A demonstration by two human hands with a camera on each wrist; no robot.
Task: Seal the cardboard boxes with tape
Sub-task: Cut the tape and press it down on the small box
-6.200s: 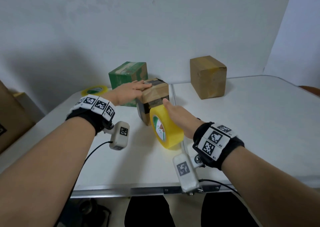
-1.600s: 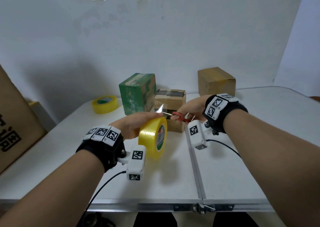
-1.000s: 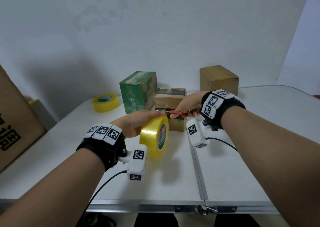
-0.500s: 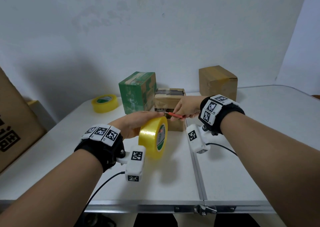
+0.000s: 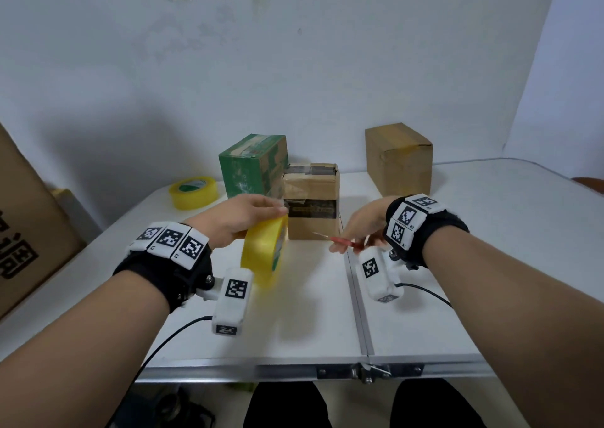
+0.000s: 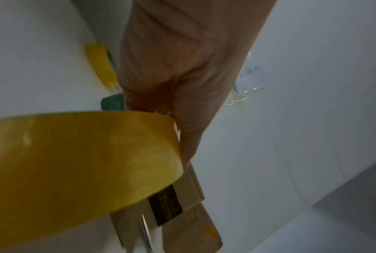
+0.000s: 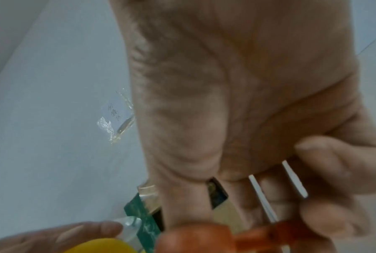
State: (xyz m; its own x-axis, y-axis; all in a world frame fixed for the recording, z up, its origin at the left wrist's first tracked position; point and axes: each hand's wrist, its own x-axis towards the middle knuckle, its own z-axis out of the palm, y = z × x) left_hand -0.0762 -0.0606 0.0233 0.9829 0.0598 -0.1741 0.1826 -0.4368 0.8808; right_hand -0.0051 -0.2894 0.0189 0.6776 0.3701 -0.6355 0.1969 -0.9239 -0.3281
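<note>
Boxes: three on a white bench (image 5: pixel 490 247). Small brown box (image 5: pixel 310 205) w/ a dark band sits centre, at 12 o'clock from the hands; a clear tape strip lies over its top & front. Green box (image 5: pixel 253 166) touches its left side, at 11 o'clock. Plain brown box (image 5: pixel 398 159) stands apart at 1 o'clock, near the wall.

Left hand (image 5: pixel 238 218) grips a yellow tape roll (image 5: pixel 264 252), held on edge above the bench, just in front of the small brown box; thumb lies on the roll's top edge. Right hand (image 5: pixel 362 228) holds red-handled scissors (image 5: pixel 340 241), blades pointing left toward the roll, tips not touching it.

2nd yellow tape roll (image 5: pixel 192 192) lies flat at 10 o'clock, beside the green box. Big cardboard carton (image 5: pixel 29 231) at far left, 9 o'clock.
</note>
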